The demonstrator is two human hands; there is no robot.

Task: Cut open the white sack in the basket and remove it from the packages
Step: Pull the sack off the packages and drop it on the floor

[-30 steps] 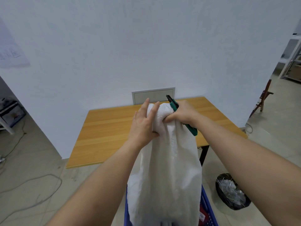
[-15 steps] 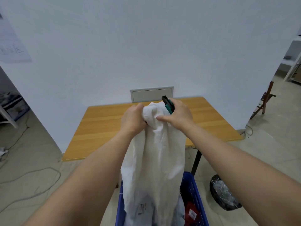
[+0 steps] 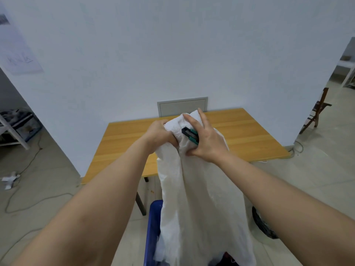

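Gripping a bunched fold at the top of the crumpled white woven sack (image 3: 199, 189), the left hand (image 3: 160, 136) was clenched tight on the fabric, at roughly 11 o'clock from the frame's centre. The right hand (image 3: 206, 140) lay just beside it at 1 o'clock, thumb and palm pinning a green-and-black utility knife (image 3: 190, 134) against the sack while the other fingers stretched straight up over the sack's top; whether a blade was out could not be told. The sack hung from both hands as a long loose drape, its lower end dropping into the blue plastic basket (image 3: 153, 223) at 6 o'clock. Something red showed at the basket's bottom edge, likely one of the packages, too small to be sure. Behind the hands stood a rectangular wooden table (image 3: 249, 137), with a grey wall panel (image 3: 182, 106) at 12 o'clock and a black waste bin (image 3: 263, 225) on the floor at 4 o'clock. Judgement: the sack looked nearly free and the step in hand was drawing it clear. To do this well, the lift should go straight up, so contents slide out rather than snag. The knife deserves care: held flat against cloth near the other hand's knuckles, it should be kept pointing away or set on the table first.
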